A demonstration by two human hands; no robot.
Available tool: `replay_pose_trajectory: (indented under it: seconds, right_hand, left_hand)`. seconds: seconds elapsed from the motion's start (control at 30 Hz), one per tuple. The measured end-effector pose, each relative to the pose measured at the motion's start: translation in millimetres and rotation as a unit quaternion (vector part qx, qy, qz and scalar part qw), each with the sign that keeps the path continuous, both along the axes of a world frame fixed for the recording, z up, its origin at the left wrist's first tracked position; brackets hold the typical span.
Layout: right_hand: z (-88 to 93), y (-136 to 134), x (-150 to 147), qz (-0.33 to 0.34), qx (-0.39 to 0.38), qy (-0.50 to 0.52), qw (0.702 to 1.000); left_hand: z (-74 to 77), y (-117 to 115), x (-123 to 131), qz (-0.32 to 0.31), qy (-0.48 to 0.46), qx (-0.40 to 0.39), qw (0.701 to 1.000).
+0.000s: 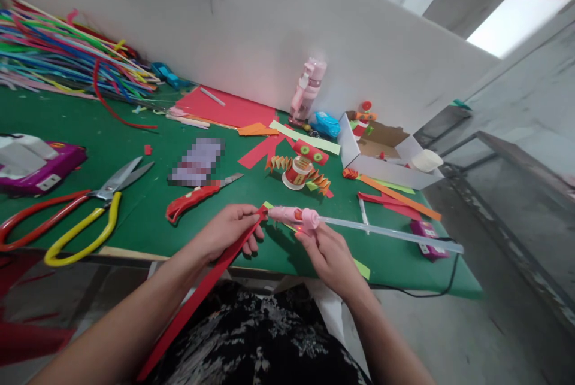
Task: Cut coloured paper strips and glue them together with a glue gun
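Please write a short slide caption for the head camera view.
Left hand holds a red paper strip against a pink glue gun in the right hand.

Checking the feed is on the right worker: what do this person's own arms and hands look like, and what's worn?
Both forearms are bare, with no sleeves in view. The left hand and right hand wear no gloves; no rings, watch or bracelets are visible. Nails look short and unpainted, though they are small in frame. Below the arms shows a black garment with a white floral print.
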State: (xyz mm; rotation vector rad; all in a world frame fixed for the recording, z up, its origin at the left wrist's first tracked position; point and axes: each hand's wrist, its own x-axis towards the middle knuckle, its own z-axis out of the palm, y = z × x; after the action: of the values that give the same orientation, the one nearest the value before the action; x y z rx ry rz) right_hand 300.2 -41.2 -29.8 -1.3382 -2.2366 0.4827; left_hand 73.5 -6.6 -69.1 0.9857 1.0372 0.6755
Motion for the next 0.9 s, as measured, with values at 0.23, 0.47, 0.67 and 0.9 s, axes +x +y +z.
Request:
replay_pose_trajectory:
  seconds: [0.23, 0.47, 0.67, 0.9]
  right_hand:
    - [1.4, 1, -4, -0.003, -0.006, 0.02, 1.0]
    - [4.5, 1, 4, -0.097, -0.124, 0.174, 0.972]
    - [5.1, 1, 18, -0.155, -0.353, 0.435, 0.814]
    - [3.9, -17, 51, -0.188, -0.389, 0.461, 0.775]
  left_hand:
    - [0.0, 0, 0, 0.004, -0.006, -0.005, 1.0]
    - [2.5, 1, -2, 0.002, -0.027, -0.018, 0.999]
    - [1.1, 5, -8, 0.0, -0.056, -0.031, 0.998]
    - [3.3, 5, -12, -0.011, -0.074, -0.058, 0.996]
